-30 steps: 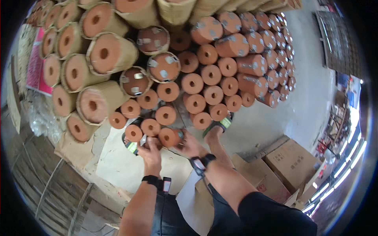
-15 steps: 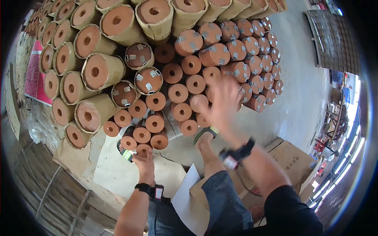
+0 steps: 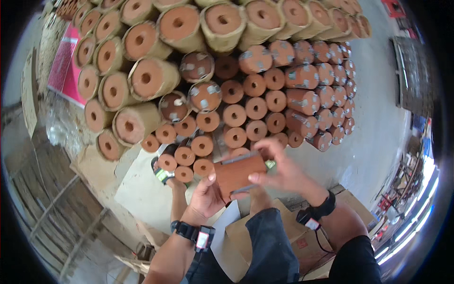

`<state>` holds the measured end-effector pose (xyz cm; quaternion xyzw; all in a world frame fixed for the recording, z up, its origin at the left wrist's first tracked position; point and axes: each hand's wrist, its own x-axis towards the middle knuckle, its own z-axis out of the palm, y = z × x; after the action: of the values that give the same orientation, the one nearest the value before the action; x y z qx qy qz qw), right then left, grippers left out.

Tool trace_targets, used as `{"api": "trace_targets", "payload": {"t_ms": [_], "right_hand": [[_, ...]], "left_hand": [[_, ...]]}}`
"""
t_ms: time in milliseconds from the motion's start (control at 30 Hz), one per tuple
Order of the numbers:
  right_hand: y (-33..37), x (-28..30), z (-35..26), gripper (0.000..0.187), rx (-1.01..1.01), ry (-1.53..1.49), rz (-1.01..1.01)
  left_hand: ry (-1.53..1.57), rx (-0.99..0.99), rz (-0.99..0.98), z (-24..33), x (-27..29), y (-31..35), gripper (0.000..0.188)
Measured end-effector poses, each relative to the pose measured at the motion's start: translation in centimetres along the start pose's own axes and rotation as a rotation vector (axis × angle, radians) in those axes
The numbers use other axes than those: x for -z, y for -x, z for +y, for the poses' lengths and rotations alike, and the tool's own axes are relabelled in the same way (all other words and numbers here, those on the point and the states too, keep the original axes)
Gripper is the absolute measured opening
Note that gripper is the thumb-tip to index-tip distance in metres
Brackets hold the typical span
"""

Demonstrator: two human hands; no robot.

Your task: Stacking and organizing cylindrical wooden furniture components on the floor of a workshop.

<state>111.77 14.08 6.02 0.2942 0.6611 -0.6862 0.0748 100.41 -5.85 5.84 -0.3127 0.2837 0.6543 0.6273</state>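
Both my hands hold one reddish-brown roll (image 3: pixel 239 175) in front of me, tilted on its side, with dark grey strips along its two long edges. My left hand (image 3: pixel 206 198) cups its left end, thumb up along the side and fingers underneath. At the right end my right hand (image 3: pixel 279 171) is closed on it, thumb on the near side and fingers over the far edge. Just beyond the hands stand several small reddish-brown rolls (image 3: pixel 203 167) with round centre holes. The underside of the held roll is hidden.
Larger rolls in tan paper (image 3: pixel 153 78) are stacked at the back and left. Small rolls with grey tape patches (image 3: pixel 302 101) lie stacked to the right. Cardboard (image 3: pixel 352 208) lies at my right, pale sheeting (image 3: pixel 142 182) at my left. A pink board (image 3: pixel 66 66) leans at far left.
My left hand has risen from the near small rolls, and my right hand has come back from over the stack. Both now hold a roll between them. The view has shifted.
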Motion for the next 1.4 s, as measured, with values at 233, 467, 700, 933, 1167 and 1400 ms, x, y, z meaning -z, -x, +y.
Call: {"api": "trace_targets", "payload": {"t_ms": [233, 467, 700, 933, 1167, 1400], "right_hand": [[-4.5, -7.2, 0.5, 0.044, 0.006, 0.508, -0.278], [-3.6, -2.9, 0.2, 0.060, 0.285, 1.147, 0.467], [-17.1, 10.2, -2.0, 0.087, -0.138, 1.491, 0.546], [-18.4, 8.2, 1.1, 0.091, 0.126, 1.494, 0.640], [-18.1, 7.0, 0.3, 0.090, 0.162, 1.292, 0.723], [-3.2, -1.3, -0.9, 0.085, -0.093, -0.487, 0.316]], "left_hand": [[-0.052, -0.139, 0.329, -3.7, 6.6, 2.6, 0.039], [-0.290, -0.238, 0.535, -1.8, 9.1, 7.6, 0.043], [-0.892, -0.452, 1.024, 1.4, 28.5, 6.1, 0.040], [-0.618, -0.253, 0.899, 3.7, 29.7, 1.0, 0.043], [-0.529, -0.267, 0.805, 4.2, 25.1, 0.0, 0.056], [-0.618, -0.170, 0.930, 4.1, 23.5, 2.4, 0.079]]}}
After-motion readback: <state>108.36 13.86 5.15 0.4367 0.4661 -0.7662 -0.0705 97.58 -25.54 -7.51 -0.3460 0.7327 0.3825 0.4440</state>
